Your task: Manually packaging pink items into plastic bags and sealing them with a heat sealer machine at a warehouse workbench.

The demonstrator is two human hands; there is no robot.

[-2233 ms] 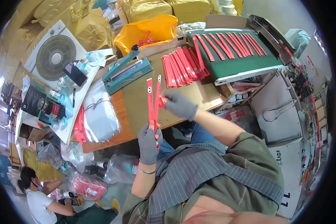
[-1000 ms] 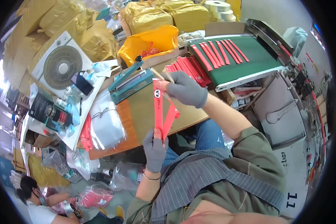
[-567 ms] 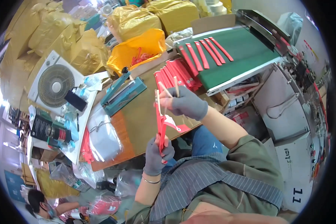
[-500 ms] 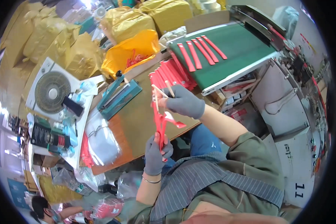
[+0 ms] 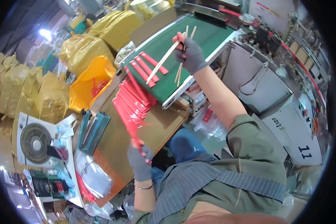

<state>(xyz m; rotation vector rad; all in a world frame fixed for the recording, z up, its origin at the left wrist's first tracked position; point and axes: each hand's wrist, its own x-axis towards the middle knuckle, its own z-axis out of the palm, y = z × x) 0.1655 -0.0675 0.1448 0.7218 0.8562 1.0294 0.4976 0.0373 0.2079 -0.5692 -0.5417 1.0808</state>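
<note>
My right hand (image 5: 190,54), in a grey fingertip-less glove, is raised over the green conveyor belt (image 5: 209,31). Its fingers are closed on several pale wooden chopsticks (image 5: 162,61), which point in different directions. Low over the near part of the table, my left hand (image 5: 140,160), gloved the same way, grips a torn-looking red wrapper (image 5: 132,130); motion blurs its upper end. Beyond that wrapper lies a fanned pile of slim red packets (image 5: 128,102). Several more red packets (image 5: 148,67) rest in a row on the belt.
A teal bench device (image 5: 93,132) stands on the brown table (image 5: 155,128), left of the pile. An orange bag (image 5: 89,82) with red scraps sits behind. Far left are a fan (image 5: 35,139) and yellow wrapped bundles (image 5: 15,87). A grey machine cabinet (image 5: 257,76) stands right.
My right hand has moved up and right, away from my left hand, carrying the chopsticks over the belt. The red wrapper stays in my left hand. The whole view has swung to the right.
</note>
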